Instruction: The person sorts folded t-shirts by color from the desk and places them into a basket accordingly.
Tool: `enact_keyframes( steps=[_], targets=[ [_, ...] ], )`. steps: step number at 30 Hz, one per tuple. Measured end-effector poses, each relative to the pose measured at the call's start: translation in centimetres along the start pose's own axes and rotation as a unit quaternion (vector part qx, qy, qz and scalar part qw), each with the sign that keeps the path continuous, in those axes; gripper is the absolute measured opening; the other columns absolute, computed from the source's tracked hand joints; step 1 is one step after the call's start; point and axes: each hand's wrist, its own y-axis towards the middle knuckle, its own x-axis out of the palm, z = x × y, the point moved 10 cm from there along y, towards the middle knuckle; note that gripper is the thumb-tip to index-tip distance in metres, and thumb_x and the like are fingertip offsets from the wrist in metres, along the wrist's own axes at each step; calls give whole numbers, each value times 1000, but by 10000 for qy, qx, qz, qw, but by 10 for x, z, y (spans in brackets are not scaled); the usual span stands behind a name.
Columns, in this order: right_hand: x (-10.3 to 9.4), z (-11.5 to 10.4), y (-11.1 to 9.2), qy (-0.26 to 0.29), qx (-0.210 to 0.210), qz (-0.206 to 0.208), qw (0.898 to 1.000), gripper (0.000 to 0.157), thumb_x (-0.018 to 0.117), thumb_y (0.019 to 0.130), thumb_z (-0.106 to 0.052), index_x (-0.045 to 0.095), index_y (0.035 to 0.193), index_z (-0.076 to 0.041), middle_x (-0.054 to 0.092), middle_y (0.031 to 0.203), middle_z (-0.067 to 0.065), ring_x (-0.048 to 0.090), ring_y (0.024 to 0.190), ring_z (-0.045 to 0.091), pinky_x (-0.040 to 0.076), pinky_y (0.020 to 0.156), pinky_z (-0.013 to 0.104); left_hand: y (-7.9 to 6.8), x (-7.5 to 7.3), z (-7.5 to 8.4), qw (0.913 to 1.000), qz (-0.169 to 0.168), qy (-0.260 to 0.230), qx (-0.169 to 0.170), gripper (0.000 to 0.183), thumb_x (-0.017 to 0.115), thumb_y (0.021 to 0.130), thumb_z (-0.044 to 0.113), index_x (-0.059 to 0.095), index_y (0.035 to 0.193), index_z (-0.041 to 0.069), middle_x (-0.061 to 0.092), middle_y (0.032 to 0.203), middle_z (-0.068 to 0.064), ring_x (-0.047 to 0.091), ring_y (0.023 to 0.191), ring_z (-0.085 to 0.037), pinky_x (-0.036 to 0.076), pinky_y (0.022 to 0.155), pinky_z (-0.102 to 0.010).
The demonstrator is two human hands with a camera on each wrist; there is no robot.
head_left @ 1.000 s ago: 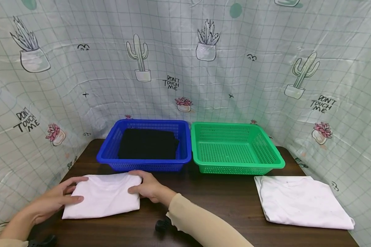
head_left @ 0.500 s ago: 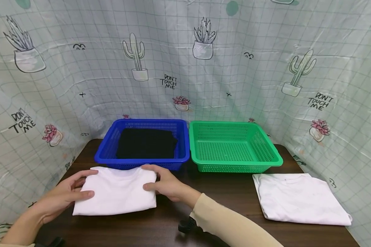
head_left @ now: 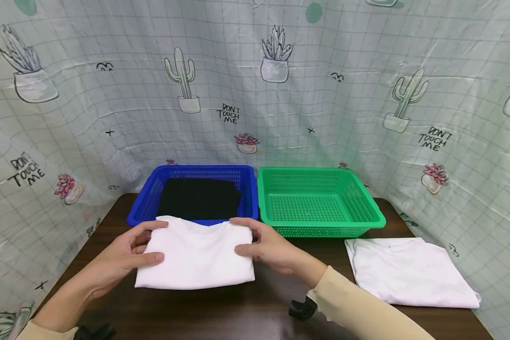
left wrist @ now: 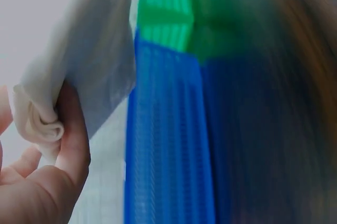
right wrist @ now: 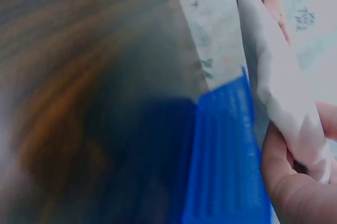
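Note:
Between both hands hangs a folded white T-shirt (head_left: 199, 257), lifted off the table with its collar side toward the baskets. My left hand (head_left: 125, 257) pinches its left side, thumb on the near face. On the opposite side, my right hand (head_left: 272, 248) grips the cloth the same way. The wrist views show the folded edges of the shirt (left wrist: 100, 50) caught between thumb and fingers. Just behind it stands a blue basket (head_left: 255, 198) holding folded black cloth (head_left: 197, 198); the shirt overlaps the basket's front in the head view.
A green basket (head_left: 323, 231) with nothing in it stands to the right of the blue one. Another folded white T-shirt (head_left: 412, 274) lies on the right of the dark wooden table (head_left: 221, 316). A patterned curtain (head_left: 255, 94) encloses the back and sides.
Both hands have raised the folded white T-shirt from the table and carried it to the right. The baskets and the other shirt have stayed in place.

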Motion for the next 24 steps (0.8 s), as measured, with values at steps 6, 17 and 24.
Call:
enact_keyframes(
  steps=[6, 17, 24],
  targets=[
    [-41, -21, -24, -37, -59, 59, 10000, 71, 72, 89, -10, 37, 150, -25, 42, 139, 19, 58, 115, 31, 54, 87, 46, 27, 27, 25, 9996, 20, -168, 238, 67, 73, 88, 14, 39, 145, 22, 42, 135, -20, 61, 108, -35, 56, 81, -46],
    [-137, -48, -61, -407, -161, 600, 9972, 77, 69, 91, -8, 28, 154, -25, 35, 145, 16, 58, 116, 29, 54, 87, 47, 106, 93, 65, 9978, -80, -310, 582, 69, 78, 85, 14, 44, 143, 25, 47, 132, -16, 61, 108, -31, 56, 82, -42],
    [-204, -60, -71, -941, -230, 770, 9923, 76, 65, 94, -8, 23, 156, -24, 31, 147, 14, 58, 114, 28, 55, 85, 44, 164, 129, 74, 9967, 100, -415, 684, 66, 77, 85, 8, 48, 141, 24, 51, 126, -15, 62, 107, -30, 57, 82, -40]
  ],
)
